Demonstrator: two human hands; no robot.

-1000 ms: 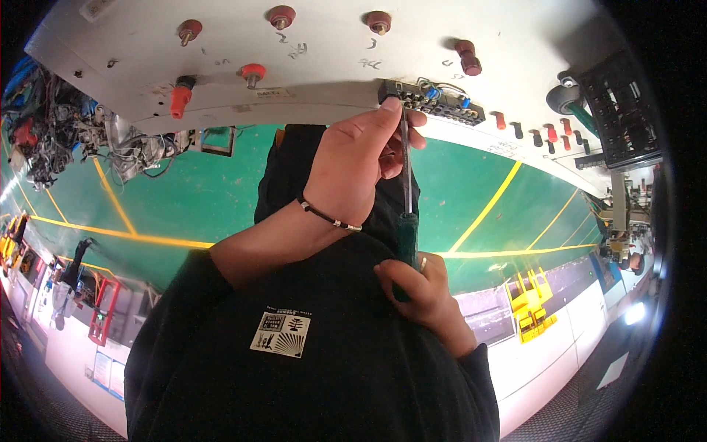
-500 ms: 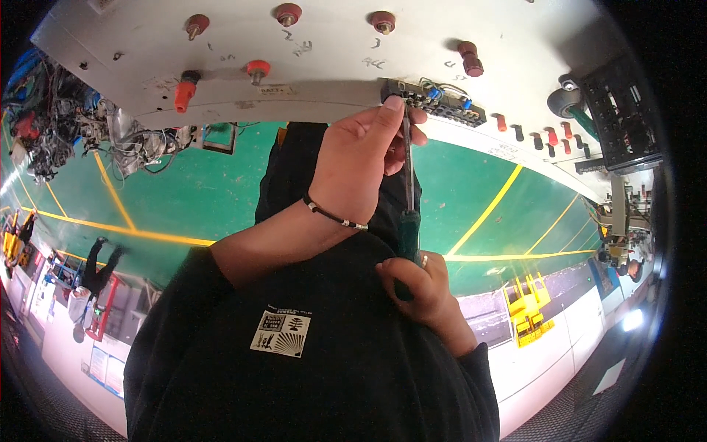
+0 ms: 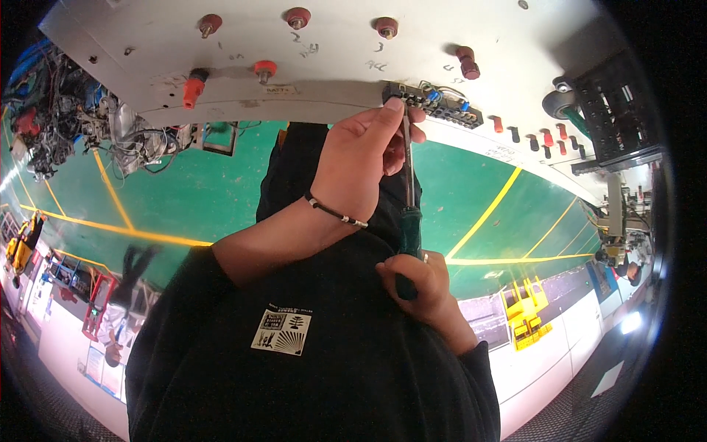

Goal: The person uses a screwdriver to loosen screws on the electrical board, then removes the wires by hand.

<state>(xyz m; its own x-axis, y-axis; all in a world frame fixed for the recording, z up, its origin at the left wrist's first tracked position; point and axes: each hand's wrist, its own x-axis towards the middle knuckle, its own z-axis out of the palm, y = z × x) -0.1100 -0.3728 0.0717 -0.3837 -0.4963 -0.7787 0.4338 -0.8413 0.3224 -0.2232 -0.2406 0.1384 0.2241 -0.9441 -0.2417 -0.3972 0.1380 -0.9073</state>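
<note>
A screwdriver (image 3: 410,221) with a dark green handle and a thin metal shaft stands nearly upright in the picture. My right hand (image 3: 423,283) is closed round its handle, thumb across the front. Near the tip, my left hand (image 3: 353,158) has thumb and fingers closed about the shaft, against the left end of a black terminal block (image 3: 434,103). Whether those fingers also pinch a wire is hidden. The block is fixed along the lower edge of a pale panel (image 3: 339,66); blue-ended wires (image 3: 434,96) loop over its screws.
Red binding posts (image 3: 297,18) stud the panel, with small red and black sockets (image 3: 548,137) to the right. A black slotted unit (image 3: 611,110) sits at far right. Tangled wiring (image 3: 59,110) hangs at left. Yellow chairs (image 3: 526,313) and a walking person (image 3: 121,317) are farther off.
The panel appears slightly shifted in view. Both hands and the screwdriver keep nearly the same place. In the background at left, the walking person has moved.
</note>
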